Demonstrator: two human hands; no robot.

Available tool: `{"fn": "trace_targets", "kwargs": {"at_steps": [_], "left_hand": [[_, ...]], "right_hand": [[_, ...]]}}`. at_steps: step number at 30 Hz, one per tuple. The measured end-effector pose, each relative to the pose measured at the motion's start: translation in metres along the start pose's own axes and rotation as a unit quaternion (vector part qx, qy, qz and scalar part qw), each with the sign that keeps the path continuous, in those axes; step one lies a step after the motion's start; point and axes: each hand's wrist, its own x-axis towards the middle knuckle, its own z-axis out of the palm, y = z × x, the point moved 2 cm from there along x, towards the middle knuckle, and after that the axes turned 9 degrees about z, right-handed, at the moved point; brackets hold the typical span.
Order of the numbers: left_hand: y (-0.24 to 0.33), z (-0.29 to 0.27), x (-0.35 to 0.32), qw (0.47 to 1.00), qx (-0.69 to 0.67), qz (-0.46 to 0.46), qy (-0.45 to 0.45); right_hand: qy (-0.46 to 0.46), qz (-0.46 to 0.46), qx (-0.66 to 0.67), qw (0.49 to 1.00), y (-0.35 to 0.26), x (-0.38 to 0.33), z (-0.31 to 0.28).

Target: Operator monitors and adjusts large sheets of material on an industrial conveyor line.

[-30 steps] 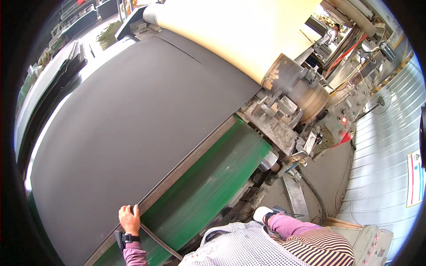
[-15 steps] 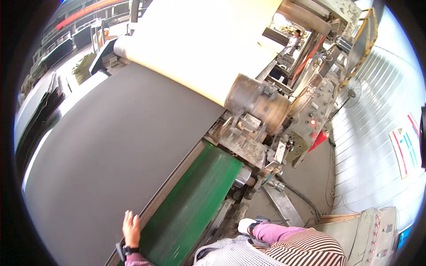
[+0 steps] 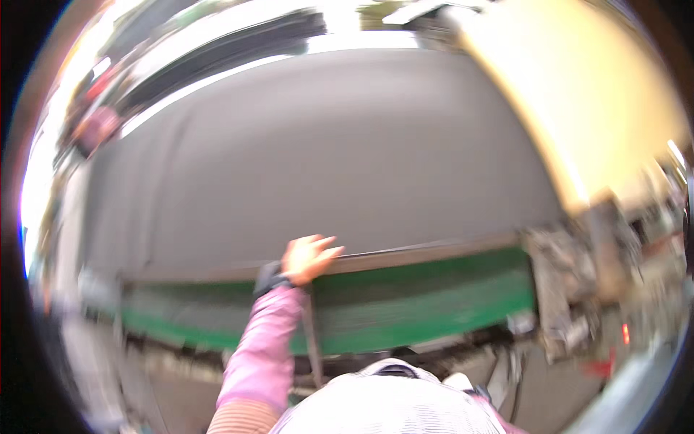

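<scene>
A wide dark grey sheet (image 3: 347, 152) lies across the machine in front of me, its near edge running above a green belt (image 3: 426, 296). My left hand (image 3: 311, 259) is at that near edge, bare, with fingers stretched out and apart; motion blur hides whether it presses on the sheet. A dark band circles the wrist below a pink sleeve. Just beneath the hand, a thin greyish bar (image 3: 312, 340) crosses the green belt. My right hand (image 3: 457, 382), in a white covering, shows only as a small blurred patch beside my body, its fingers hidden.
A large pale yellow roll (image 3: 578, 94) stands at the right, with metal machine parts (image 3: 567, 282) below it. Long dark stacked material (image 3: 224, 54) lies beyond the sheet. A blurred pinkish shape (image 3: 97, 129), possibly a person, is at the far left.
The view has swung left, so the sheet now runs across it and the roll sits at the right. My left arm reaches further in, still with spread fingers.
</scene>
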Motion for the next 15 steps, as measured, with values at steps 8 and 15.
{"fn": "trace_targets", "kwargs": {"at_steps": [8, 15], "left_hand": [[-0.011, 0.015, -0.011, 0.994, 0.008, -0.093, 0.047], [-0.099, -0.003, -0.076, 0.949, 0.276, 0.099, 0.117]], "right_hand": [[-0.08, 0.039, -0.019, 0.996, 0.013, 0.046, -0.024], [-0.106, -0.121, -0.213, 0.964, -0.003, 0.008, -0.013]]}}
